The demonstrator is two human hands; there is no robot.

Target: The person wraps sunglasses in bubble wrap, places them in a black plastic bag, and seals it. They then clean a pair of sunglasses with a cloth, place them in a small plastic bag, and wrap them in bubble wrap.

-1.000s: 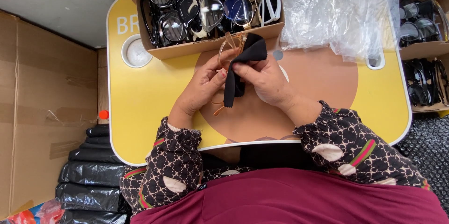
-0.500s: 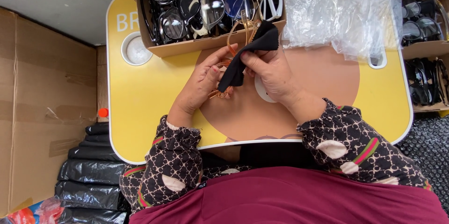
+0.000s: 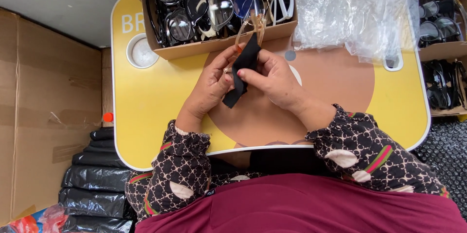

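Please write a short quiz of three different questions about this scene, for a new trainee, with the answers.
1. True or false: both hands hold the black cloth.
2. What stands behind the hands? A) a box of glasses B) a kettle C) a laptop
3. Fill in: the clear bags lie on the far ____ of the tray.

Key
1. True: the left hand and right hand pinch it around thin glasses.
2. A
3. right

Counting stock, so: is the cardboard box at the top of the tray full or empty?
Full: the cardboard box is open-topped and crammed with glasses.
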